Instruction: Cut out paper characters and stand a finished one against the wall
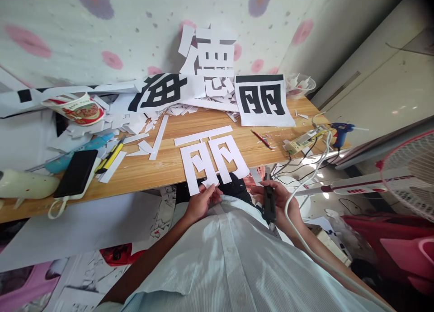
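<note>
My left hand (200, 203) pinches the white cut-out (212, 160) at the table's (135, 172) near edge and my right hand (283, 205) grips a black corded tool (269, 199) beside it, so I judge the piece is being readied, and the next move calls for bringing the tip steadily onto it.

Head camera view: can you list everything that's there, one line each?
table: one, light wood, across the middle
paper cut-out: one, white, table's front edge
printed sheets: two, white with black characters, table's back
wall cut-out: one, white, leaning on wall
phone: one, black, table's left
utility knife: one, yellow and black, beside phone
glue gun: one, blue, table's right end
fan: one, white, far right
black tool: one, corded, in right hand
left hand: pinches paper cut-out's lower edge
right hand: grips black tool
</note>
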Demonstrator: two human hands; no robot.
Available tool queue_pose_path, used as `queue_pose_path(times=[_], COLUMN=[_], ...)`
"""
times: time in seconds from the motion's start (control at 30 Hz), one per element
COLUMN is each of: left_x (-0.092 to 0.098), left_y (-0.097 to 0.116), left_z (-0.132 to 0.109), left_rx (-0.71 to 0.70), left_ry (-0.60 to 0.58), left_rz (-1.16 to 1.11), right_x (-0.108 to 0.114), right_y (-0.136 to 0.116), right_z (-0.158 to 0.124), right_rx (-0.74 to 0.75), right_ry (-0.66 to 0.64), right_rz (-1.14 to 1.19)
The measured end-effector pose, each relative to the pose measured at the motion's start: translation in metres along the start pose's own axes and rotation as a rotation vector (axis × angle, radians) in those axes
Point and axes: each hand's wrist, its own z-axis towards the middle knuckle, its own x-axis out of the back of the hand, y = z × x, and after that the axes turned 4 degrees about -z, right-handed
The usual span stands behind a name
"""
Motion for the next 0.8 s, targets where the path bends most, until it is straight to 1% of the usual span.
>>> queue_pose_path(times=[0.07,0.23,0.37,0.43,0.5,0.57,0.67,0.8], left_x=[0.003,0.008,0.010,0.010,0.012,0.012,0.012,0.011], left_y=[-0.001,0.000,0.003,0.005,0.008,0.010,0.013,0.014], left_z=[0.000,-0.003,-0.004,-0.002,0.000,0.002,0.004,0.007], left_rx=[0.014,0.018,0.017,0.015,0.003,-0.005,0.013,0.035], left_ry=[0.012,0.034,0.040,0.035,0.025,0.021,0.024,0.005], left_rz=[-0.038,-0.103,-0.104,-0.096,-0.087,-0.080,-0.088,-0.145], right_x=[-0.007,-0.024,-0.040,-0.049,-0.057,-0.064,-0.070,-0.072], right_y=[-0.004,-0.021,-0.031,-0.032,-0.032,-0.034,-0.040,-0.051], right_z=[0.003,0.015,0.035,0.045,0.055,0.061,0.068,0.070], right_rx=[0.039,0.106,0.287,0.376,0.415,0.407,0.348,0.267], right_ry=[0.014,-0.095,-0.141,-0.194,-0.216,-0.172,-0.086,-0.039], right_rz=[-0.046,-0.169,-0.362,-0.448,-0.488,-0.506,-0.472,-0.383])
